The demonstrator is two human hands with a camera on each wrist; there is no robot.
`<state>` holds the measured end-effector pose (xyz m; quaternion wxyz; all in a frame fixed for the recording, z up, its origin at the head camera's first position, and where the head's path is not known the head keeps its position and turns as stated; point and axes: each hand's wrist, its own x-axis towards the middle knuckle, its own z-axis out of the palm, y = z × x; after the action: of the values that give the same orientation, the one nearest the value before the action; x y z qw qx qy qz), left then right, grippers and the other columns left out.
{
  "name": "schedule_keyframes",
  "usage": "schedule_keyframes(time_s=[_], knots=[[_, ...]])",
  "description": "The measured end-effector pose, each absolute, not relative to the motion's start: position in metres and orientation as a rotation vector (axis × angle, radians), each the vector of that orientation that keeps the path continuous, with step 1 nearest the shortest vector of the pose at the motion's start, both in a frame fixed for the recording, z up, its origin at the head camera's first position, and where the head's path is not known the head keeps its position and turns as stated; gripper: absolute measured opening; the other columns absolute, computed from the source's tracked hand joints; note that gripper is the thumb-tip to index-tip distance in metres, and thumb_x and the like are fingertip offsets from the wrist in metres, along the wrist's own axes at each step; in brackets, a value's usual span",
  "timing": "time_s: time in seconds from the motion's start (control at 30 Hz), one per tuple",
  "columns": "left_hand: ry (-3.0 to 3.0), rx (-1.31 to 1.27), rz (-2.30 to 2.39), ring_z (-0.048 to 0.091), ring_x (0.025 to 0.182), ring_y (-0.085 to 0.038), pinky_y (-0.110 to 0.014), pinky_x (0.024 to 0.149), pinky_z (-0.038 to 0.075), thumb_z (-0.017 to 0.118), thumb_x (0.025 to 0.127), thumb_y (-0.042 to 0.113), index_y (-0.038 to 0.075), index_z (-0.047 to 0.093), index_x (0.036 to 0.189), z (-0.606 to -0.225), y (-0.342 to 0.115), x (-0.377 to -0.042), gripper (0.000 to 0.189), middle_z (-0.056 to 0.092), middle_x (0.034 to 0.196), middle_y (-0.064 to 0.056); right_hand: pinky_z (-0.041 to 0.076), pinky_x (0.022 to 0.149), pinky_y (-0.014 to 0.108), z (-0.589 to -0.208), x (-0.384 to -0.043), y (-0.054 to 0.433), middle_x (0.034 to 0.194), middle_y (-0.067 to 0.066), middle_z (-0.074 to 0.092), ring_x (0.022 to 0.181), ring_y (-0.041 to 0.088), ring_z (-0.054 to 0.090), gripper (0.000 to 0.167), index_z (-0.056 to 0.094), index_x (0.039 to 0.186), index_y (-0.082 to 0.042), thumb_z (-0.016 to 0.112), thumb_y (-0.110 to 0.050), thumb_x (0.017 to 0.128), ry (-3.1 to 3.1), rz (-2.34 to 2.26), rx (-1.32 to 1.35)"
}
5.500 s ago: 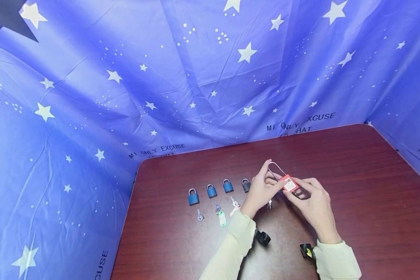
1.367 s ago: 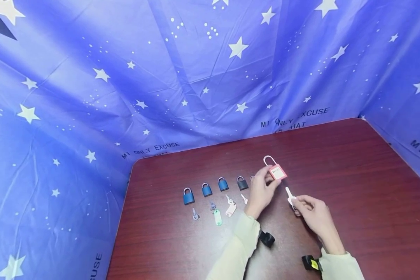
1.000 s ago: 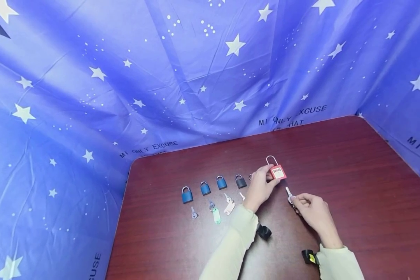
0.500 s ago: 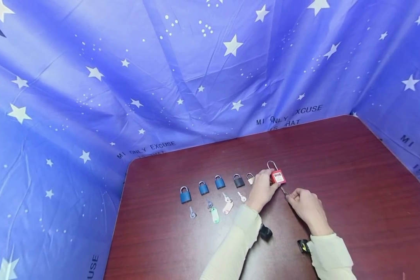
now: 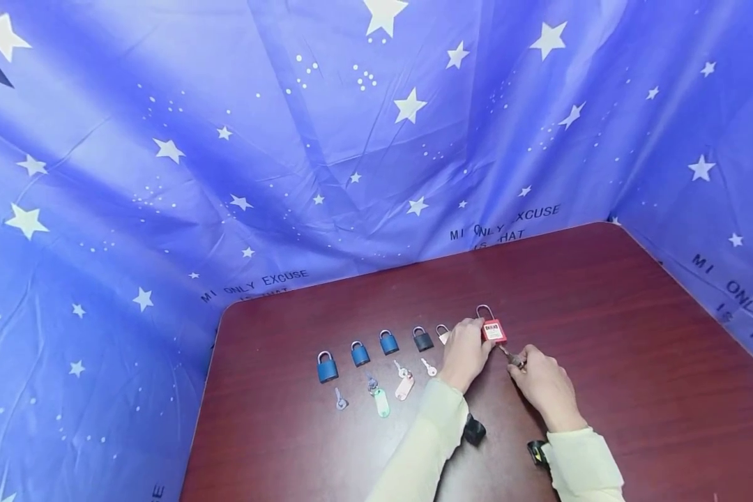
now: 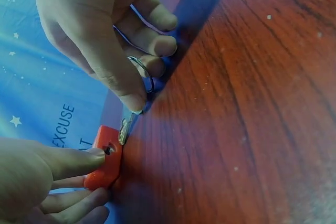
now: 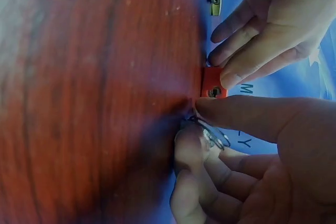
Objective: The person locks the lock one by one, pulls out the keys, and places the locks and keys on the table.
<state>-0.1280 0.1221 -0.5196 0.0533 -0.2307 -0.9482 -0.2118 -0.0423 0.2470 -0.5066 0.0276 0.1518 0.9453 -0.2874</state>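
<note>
My left hand (image 5: 466, 355) holds a red padlock (image 5: 492, 330) by its body, thumb and fingers on its sides. The padlock lies low on the table, its metal shackle pointing away from me and a white label upward. In the left wrist view its keyhole (image 6: 108, 149) shows on the bottom face. A metal key (image 5: 510, 357) on a ring (image 6: 142, 69) is pinched between thumb and finger of my right hand (image 5: 547, 383). The key's blade (image 6: 124, 130) lies beside the padlock's bottom edge, outside the keyhole; whether it touches is unclear.
Left of my hands, a row holds blue padlocks (image 5: 327, 367), a black padlock (image 5: 422, 339) and a pale padlock (image 5: 443, 336) partly behind my left hand. Below them lie a small key (image 5: 341, 399), tagged keys (image 5: 381, 403) and a bare key (image 5: 429, 367) on the reddish-brown table (image 5: 634, 335).
Earlier both hands held the red padlock raised. It has since come down to the table in my left hand. My right hand has taken the key and moved it close to the padlock's bottom.
</note>
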Motion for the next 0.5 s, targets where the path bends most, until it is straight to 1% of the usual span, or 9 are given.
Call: schedule_keyframes(time_s=[0.1, 0.2, 0.37, 0.5], knots=[[-2.878, -0.705, -0.647, 0.067, 0.096, -0.009, -0.023, 0.076, 0.052, 0.080, 0.083, 0.029, 0.016, 0.073, 0.112, -0.519, 0.124, -0.129, 0.032, 0.071, 0.101, 0.004, 0.046, 0.055, 0.052, -0.503, -0.041, 0.248, 0.076, 0.016, 0.063, 0.068, 0.039, 0.062, 0.017, 0.056, 0.088, -0.004, 0.062, -0.020, 0.089, 2.915, -0.856, 0.503], [-2.906, -0.692, -0.627, 0.067, 0.099, -0.008, -0.022, 0.078, 0.052, 0.079, 0.084, 0.031, 0.018, 0.071, 0.118, -0.520, 0.126, -0.130, 0.037, 0.070, 0.105, 0.005, 0.045, 0.054, 0.052, -0.499, -0.039, 0.248, 0.076, 0.018, 0.063, 0.068, 0.040, 0.062, 0.019, 0.057, 0.091, -0.002, 0.061, -0.021, 0.089, 2.913, -0.840, 0.507], [-2.894, -0.713, -0.613, 0.067, 0.102, -0.009, -0.023, 0.082, 0.054, 0.075, 0.087, 0.035, 0.018, 0.068, 0.124, -0.518, 0.124, -0.126, 0.041, 0.071, 0.110, 0.005, 0.046, 0.055, 0.053, -0.493, -0.033, 0.248, 0.088, 0.025, 0.067, 0.072, 0.045, 0.064, 0.026, 0.062, 0.104, 0.001, 0.061, -0.023, 0.091, 2.907, -0.833, 0.524], [-2.835, -0.760, -0.634, 0.066, 0.104, -0.010, -0.024, 0.085, 0.054, 0.071, 0.091, 0.036, 0.017, 0.067, 0.126, -0.508, 0.111, -0.120, 0.041, 0.070, 0.113, 0.004, 0.048, 0.057, 0.055, -0.490, -0.029, 0.249, 0.095, 0.026, 0.069, 0.077, 0.048, 0.064, 0.028, 0.065, 0.107, -0.001, 0.062, -0.025, 0.093, 2.913, -0.826, 0.513]])
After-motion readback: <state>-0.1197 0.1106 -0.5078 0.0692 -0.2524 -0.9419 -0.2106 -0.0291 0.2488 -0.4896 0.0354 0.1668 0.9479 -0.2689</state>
